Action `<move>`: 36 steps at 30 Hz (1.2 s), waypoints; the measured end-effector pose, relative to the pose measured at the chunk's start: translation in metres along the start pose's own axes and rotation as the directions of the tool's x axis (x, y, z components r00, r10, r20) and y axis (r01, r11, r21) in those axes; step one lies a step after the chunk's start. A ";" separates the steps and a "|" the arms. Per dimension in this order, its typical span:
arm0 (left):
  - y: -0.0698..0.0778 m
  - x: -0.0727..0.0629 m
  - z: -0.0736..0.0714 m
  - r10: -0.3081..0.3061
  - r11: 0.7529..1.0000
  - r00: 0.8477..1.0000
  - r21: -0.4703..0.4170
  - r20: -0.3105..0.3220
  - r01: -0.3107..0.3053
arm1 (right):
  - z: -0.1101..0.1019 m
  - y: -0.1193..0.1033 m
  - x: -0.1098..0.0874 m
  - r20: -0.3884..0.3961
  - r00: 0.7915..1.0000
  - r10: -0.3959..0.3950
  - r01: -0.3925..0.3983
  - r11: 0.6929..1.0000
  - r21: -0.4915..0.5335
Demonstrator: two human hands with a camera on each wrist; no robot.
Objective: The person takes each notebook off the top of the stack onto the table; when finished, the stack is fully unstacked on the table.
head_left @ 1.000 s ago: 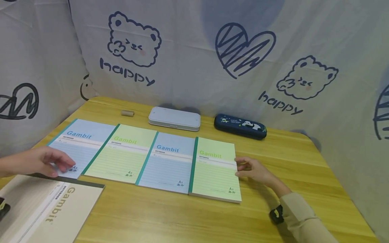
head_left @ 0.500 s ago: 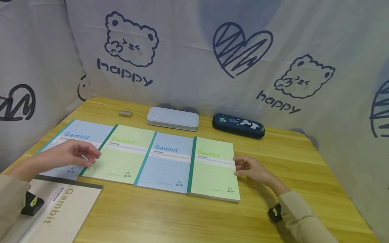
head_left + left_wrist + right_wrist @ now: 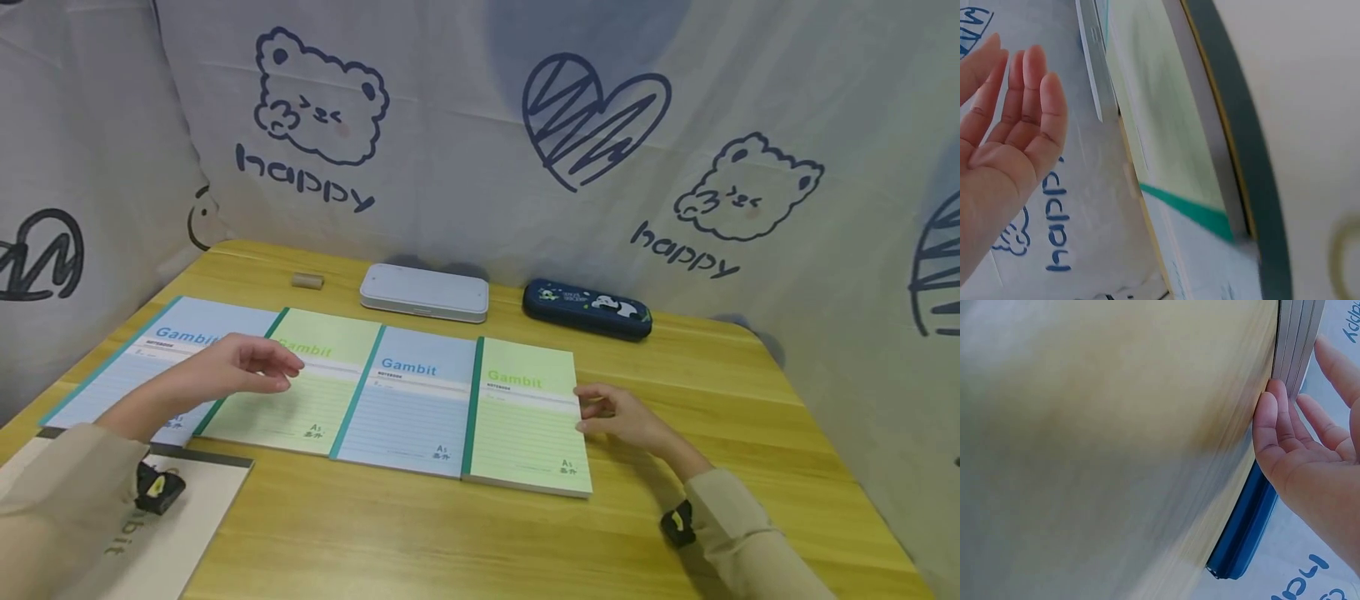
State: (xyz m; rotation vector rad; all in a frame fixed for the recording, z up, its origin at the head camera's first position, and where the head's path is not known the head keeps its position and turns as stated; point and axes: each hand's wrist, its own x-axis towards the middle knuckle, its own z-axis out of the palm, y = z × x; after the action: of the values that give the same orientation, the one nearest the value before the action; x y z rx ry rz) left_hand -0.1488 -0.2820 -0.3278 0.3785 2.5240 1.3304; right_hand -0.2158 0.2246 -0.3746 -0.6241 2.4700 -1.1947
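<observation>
Four A5 notebooks would exceed a plain count, so several lie in a row: a blue notebook at left, a green notebook, another blue notebook, and a green notebook at right. My left hand hovers above the left green notebook, fingers loosely bent and holding nothing; the left wrist view shows its palm and fingers apart from the books. My right hand touches the right edge of the rightmost green notebook, where stacked page edges show against the fingertips.
A beige notebook lies at front left, partly under my left sleeve. Along the back stand a white case, a dark blue panda pencil case and a small brown cylinder. A printed curtain hangs behind the table.
My left hand has moved right and slightly up, from the left blue notebook to above the neighbouring green one. My right hand stays at the notebook's edge.
</observation>
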 end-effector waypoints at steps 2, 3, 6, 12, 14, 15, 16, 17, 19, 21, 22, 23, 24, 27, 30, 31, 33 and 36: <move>0.005 0.005 0.005 0.011 1.000 1.000 -0.005 0.002 -0.011 | 0.000 0.000 0.000 0.000 1.000 0.001 -0.001 1.000 -0.001; 0.008 0.008 0.007 0.014 1.000 1.000 -0.011 0.005 -0.014 | 0.000 0.000 0.000 -0.001 1.000 0.000 0.000 1.000 -0.002; 0.015 0.016 0.014 0.031 0.999 0.999 -0.031 0.014 -0.030 | -0.001 0.001 -0.001 -0.003 1.000 -0.006 0.006 1.000 -0.009; 0.025 0.031 0.029 0.084 0.994 0.996 -0.071 0.015 -0.082 | 0.000 0.000 0.000 -0.003 1.000 -0.011 0.011 1.000 -0.015; 0.028 0.036 0.034 0.094 0.992 0.995 -0.082 0.014 -0.092 | 0.000 0.000 0.000 -0.002 1.000 -0.013 0.013 1.000 -0.016; 0.030 0.039 0.037 0.096 0.992 0.995 -0.086 0.013 -0.094 | 0.000 0.001 0.000 -0.002 1.000 -0.013 0.013 1.000 -0.017; 0.031 0.043 0.041 0.096 0.991 0.995 -0.092 0.015 -0.094 | 0.000 0.001 0.001 -0.002 1.000 -0.012 0.012 1.000 -0.017; 0.033 0.046 0.044 0.094 0.991 0.995 -0.094 0.019 -0.092 | 0.000 0.001 0.001 -0.003 1.000 -0.009 0.009 1.000 -0.016; 0.036 0.052 0.051 0.095 0.990 0.995 -0.102 0.028 -0.092 | 0.000 0.002 0.001 -0.004 1.000 -0.008 0.008 1.000 -0.016; 0.039 0.058 0.058 0.105 0.989 0.994 -0.107 0.039 -0.100 | 0.000 0.002 0.001 -0.006 1.000 -0.005 0.005 1.000 -0.016; 0.040 0.061 0.062 0.108 0.989 0.993 -0.110 0.044 -0.103 | 0.000 0.002 0.001 -0.006 1.000 -0.005 0.005 1.000 -0.017; 0.041 0.064 0.065 0.114 0.988 0.992 -0.108 0.046 -0.109 | 0.000 0.002 0.001 -0.007 1.000 -0.005 0.005 1.000 -0.017; 0.043 0.067 0.068 0.122 0.987 0.991 -0.107 0.047 -0.116 | 0.000 0.002 0.001 -0.008 1.000 -0.004 0.004 1.000 -0.017; 0.048 0.074 0.076 0.139 0.986 0.989 -0.104 0.047 -0.134 | 0.000 0.002 0.001 -0.010 1.000 -0.003 0.003 1.000 -0.019; 0.053 0.080 0.084 0.138 0.986 0.989 -0.099 0.043 -0.134 | 0.000 0.002 0.001 -0.012 1.000 -0.001 0.000 1.000 -0.021; 0.054 0.083 0.087 0.134 0.987 0.990 -0.099 0.042 -0.129 | 0.000 0.002 0.001 -0.013 1.000 0.000 0.000 1.000 -0.023; 0.057 0.086 0.092 0.119 0.988 0.992 -0.101 0.043 -0.114 | 0.000 0.002 0.001 -0.014 1.000 0.000 -0.001 1.000 -0.023; 0.060 0.091 0.100 0.094 0.991 0.994 -0.101 0.048 -0.088 | 0.000 0.002 0.001 -0.016 1.000 0.000 0.000 1.000 -0.020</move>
State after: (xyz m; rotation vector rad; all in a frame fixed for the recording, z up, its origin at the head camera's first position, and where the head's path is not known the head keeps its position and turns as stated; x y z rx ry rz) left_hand -0.1925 -0.1416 -0.3420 0.5068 2.4133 1.4518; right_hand -0.2170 0.2254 -0.3758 -0.6223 2.4984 -1.1807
